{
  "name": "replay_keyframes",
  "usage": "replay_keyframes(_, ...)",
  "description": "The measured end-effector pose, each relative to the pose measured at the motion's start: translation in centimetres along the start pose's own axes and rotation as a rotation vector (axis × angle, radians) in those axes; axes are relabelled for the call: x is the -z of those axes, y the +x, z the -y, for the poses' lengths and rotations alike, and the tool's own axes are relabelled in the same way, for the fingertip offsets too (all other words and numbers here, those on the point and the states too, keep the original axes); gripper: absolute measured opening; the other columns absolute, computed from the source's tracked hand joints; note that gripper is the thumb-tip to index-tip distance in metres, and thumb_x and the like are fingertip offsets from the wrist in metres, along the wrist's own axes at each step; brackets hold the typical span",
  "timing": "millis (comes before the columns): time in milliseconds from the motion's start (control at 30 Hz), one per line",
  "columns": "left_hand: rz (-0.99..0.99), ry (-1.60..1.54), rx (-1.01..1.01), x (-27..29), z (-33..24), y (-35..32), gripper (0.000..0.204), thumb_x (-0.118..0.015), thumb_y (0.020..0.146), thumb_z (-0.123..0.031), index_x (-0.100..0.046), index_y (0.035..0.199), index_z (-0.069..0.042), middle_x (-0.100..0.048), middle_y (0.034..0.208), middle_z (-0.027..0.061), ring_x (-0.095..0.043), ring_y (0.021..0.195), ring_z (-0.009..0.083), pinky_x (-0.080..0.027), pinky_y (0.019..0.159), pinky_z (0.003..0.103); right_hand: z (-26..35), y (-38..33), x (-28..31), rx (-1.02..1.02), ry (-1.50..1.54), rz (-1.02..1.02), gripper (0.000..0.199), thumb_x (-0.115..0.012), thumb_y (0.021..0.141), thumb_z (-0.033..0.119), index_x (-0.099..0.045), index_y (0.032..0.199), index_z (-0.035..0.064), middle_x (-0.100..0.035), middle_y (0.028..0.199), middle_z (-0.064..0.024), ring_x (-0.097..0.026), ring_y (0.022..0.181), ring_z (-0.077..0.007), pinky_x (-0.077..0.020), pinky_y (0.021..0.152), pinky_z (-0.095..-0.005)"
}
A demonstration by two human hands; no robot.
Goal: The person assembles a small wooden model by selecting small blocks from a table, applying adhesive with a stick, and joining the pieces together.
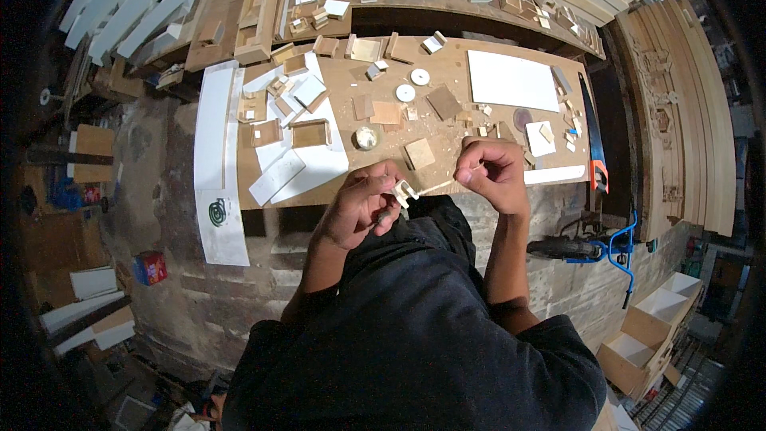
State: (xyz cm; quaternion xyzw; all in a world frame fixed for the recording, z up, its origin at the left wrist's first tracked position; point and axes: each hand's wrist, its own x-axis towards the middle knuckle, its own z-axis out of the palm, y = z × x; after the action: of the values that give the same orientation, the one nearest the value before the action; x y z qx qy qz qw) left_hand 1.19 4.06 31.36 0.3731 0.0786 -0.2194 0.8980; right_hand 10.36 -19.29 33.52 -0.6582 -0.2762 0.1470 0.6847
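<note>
Though slightly aslant, stick [436, 187] leftward.

Worktable [451, 72]: was matt brown wood, gritty with shavings.
Small piece [404, 191] in my left hand [361, 206]: looked like pale, bare wood.
Stick [437, 187] in my right hand [493, 175]: looked like matt wood.
White panel [515, 80], far right: looked smooth.
My shirt [415, 351], near: was matt black cloth.

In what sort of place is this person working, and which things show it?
Probably a woodworking shop: long boards are stacked at the right, what looks like a saw lies at the table's right edge, and a small wooden box sits among wood pieces.
</note>
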Motion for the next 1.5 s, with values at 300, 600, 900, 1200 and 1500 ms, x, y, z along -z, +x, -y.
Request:
replay_keyframes(300, 0.018, -0.013, 0.009, -0.2, 0.2, -0.2, 0.029, -0.059, 0.093, -0.030, -0.055, 0.096, -0.002, -0.053, 0.068, 0.0023, -0.049, 0.047, 0.0078, -0.038, 0.038, 0.020, -0.5, -0.2, -0.6, 0.001, -0.030, -0.066, 0.007, -0.074, 0.078, 0.002, -0.068, 0.075, 0.0019, -0.052, 0.064, 0.0041, -0.040, 0.059, -0.0041, -0.0301, 0.054, -0.0228)
replay_keyframes(600, 0.023, -0.024, -0.015, -0.5, 0.9, -0.4, 0.028, -0.058, 0.094, -0.030, -0.055, 0.096, -0.002, -0.055, 0.068, 0.0023, -0.049, 0.046, 0.0078, -0.038, 0.039, 0.021, -0.4, -0.9, -0.2, -0.023, -0.011, 0.033, 0.008, -0.075, 0.079, 0.003, -0.068, 0.076, 0.0016, -0.048, 0.064, 0.0049, -0.039, 0.059, -0.0042, -0.0296, 0.053, -0.0229)
replay_keyframes(900, 0.013, -0.027, -0.025, -0.9, 0.8, -0.5, 0.030, -0.058, 0.094, -0.030, -0.057, 0.095, -0.001, -0.056, 0.069, 0.0025, -0.049, 0.045, 0.0087, -0.038, 0.039, 0.021, 0.2, -0.9, 0.2, 0.009, -0.014, 0.043, 0.009, -0.075, 0.079, 0.002, -0.067, 0.075, 0.0022, -0.048, 0.064, 0.0053, -0.038, 0.059, -0.0037, -0.0295, 0.053, -0.0227)
replay_keyframes(1200, 0.030, -0.016, -0.029, -1.2, 0.7, -0.6, 0.030, -0.057, 0.094, -0.030, -0.057, 0.096, 0.000, -0.056, 0.069, 0.0026, -0.049, 0.046, 0.0090, -0.038, 0.039, 0.021, 0.6, -0.8, -0.4, -0.012, -0.007, -0.053, 0.008, -0.075, 0.079, 0.002, -0.068, 0.076, 0.0021, -0.049, 0.064, 0.0052, -0.039, 0.060, -0.0042, -0.0307, 0.055, -0.0228)
replay_keyframes(1500, 0.024, 0.000, -0.021, -1.3, 1.2, -0.4, 0.030, -0.057, 0.094, -0.031, -0.057, 0.096, -0.001, -0.056, 0.069, 0.0029, -0.049, 0.046, 0.0092, -0.038, 0.039, 0.022, -0.1, -1.2, 0.1, 0.019, -0.039, 0.027, 0.007, -0.075, 0.079, 0.002, -0.068, 0.078, 0.0013, -0.049, 0.064, 0.0046, -0.038, 0.058, -0.0042, -0.0294, 0.053, -0.0230)
